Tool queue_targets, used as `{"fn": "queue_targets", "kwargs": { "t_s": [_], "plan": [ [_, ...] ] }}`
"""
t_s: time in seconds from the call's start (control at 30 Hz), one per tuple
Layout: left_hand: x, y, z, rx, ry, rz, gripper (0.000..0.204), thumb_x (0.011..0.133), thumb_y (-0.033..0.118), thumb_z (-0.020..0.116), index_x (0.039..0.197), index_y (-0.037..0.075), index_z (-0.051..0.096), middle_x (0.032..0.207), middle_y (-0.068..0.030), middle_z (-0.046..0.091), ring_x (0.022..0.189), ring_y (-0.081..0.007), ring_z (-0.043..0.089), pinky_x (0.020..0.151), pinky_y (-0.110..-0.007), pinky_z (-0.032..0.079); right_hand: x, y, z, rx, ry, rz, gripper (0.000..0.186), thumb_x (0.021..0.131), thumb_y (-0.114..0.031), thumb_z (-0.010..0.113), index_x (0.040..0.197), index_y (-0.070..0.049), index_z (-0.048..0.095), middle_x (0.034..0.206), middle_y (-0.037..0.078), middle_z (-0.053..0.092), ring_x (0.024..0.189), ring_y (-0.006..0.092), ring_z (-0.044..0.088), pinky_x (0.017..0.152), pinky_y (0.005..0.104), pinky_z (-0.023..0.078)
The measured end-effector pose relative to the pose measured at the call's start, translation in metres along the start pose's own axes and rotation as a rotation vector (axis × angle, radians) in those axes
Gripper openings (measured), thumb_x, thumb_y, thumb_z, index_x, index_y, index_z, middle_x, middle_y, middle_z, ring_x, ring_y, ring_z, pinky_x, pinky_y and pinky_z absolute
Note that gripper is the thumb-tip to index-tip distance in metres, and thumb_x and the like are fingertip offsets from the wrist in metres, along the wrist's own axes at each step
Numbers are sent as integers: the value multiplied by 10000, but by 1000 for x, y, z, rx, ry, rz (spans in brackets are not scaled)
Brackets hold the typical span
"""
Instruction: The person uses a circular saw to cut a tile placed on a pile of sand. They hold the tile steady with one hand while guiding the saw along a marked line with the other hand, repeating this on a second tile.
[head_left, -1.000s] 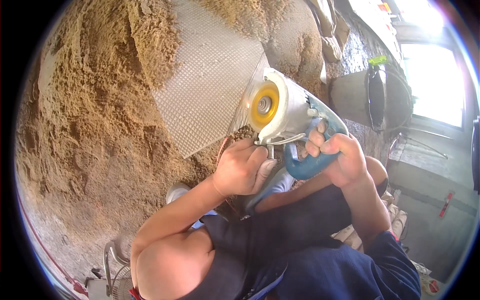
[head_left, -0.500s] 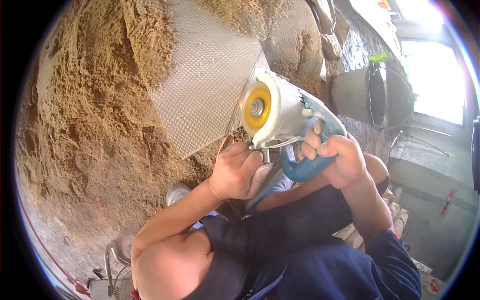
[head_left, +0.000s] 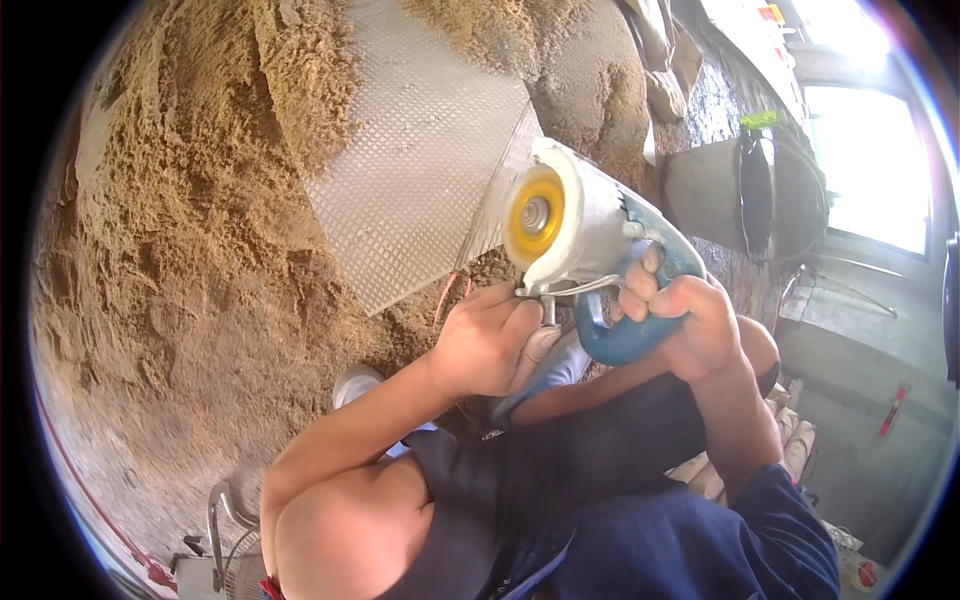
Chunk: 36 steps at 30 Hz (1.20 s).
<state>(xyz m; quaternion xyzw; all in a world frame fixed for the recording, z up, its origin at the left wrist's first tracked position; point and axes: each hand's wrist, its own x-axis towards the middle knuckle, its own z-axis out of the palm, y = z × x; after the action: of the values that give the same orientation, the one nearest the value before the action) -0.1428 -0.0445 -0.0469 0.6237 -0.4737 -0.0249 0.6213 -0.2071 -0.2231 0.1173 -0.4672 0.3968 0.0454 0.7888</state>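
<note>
A handheld circular saw [head_left: 590, 215] with a pale dusty guard and a yellow disc round its hub is held up between my hands. Its blue loop handle [head_left: 610, 345] is in my right hand [head_left: 690, 315], the fingers curled round the grip. My left hand [head_left: 495, 340] is closed at the saw's lower front, thumb and fingers pinching a short metal piece [head_left: 548, 310] there. Most of that piece is hidden by the fingers. Behind the saw lies a grey-white tile [head_left: 430, 150] with a raised diamond pattern, partly under sand along its upper left edge.
Loose brown sand [head_left: 200, 200] is heaped across the left and top. A grey bucket [head_left: 715, 195] lies on its side at the right, near a bright window [head_left: 870, 165]. Below, a red tool [head_left: 893, 410] is by the wall. A metal-framed object [head_left: 222, 530] stands lower left.
The saw and both hands have shifted slightly to the right. The grip of each hand looks the same.
</note>
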Motion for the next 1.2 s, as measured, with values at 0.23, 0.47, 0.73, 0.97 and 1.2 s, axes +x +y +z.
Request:
{"fn": "queue_targets", "kwargs": {
  "t_s": [0.23, 0.47, 0.73, 0.97, 1.2],
  "plan": [
    [-2, 7, -10, 34, -26, -7, 179, 868, 151, 678, 823, 27, 557, 636, -89, 528, 594, -281, 534, 544, -391, 463, 2, 1, 4, 0, 6, 45, 300, 719, 37, 485, 1004, -43, 534, 840, 57, 500, 792, 215, 487, 776, 353, 421],
    [3, -1, 4, -17, -5, 11, 212, 875, 182, 682, 807, 35, 547, 656, -99, 542, 597, -289, 542, 555, -390, 477, -2, 0, -7, -11, 44, 3, 319, 713, 15, 488, 1021, -49, 543, 854, 55, 507, 798, 214, 497, 793, 352, 425],
    [2, 1, 2, 19, 0, -7, 219, 891, 198, 672, 798, 38, 553, 648, -107, 511, 610, -292, 549, 572, -393, 485, 0, -2, -7, -15, 10, 4, 315, 718, 10, 477, 1020, -49, 544, 868, 49, 510, 809, 211, 503, 808, 352, 425],
    [8, -1, 7, -2, -30, -37, 223, 908, 207, 657, 804, 36, 556, 655, -113, 520, 621, -297, 548, 579, -397, 485, 1, -5, -13, -3, 31, -1, 290, 730, 2, 472, 1006, -56, 541, 862, 41, 507, 805, 204, 498, 803, 365, 433],
    [13, 1, 3, 1, -37, -35, 170, 875, 147, 663, 855, 5, 571, 686, -119, 557, 618, -304, 541, 560, -408, 468, 3, -6, -13, 2, 3, -20, 289, 739, 3, 472, 1011, -56, 549, 858, 38, 517, 810, 205, 510, 797, 377, 441]
  ]
}}
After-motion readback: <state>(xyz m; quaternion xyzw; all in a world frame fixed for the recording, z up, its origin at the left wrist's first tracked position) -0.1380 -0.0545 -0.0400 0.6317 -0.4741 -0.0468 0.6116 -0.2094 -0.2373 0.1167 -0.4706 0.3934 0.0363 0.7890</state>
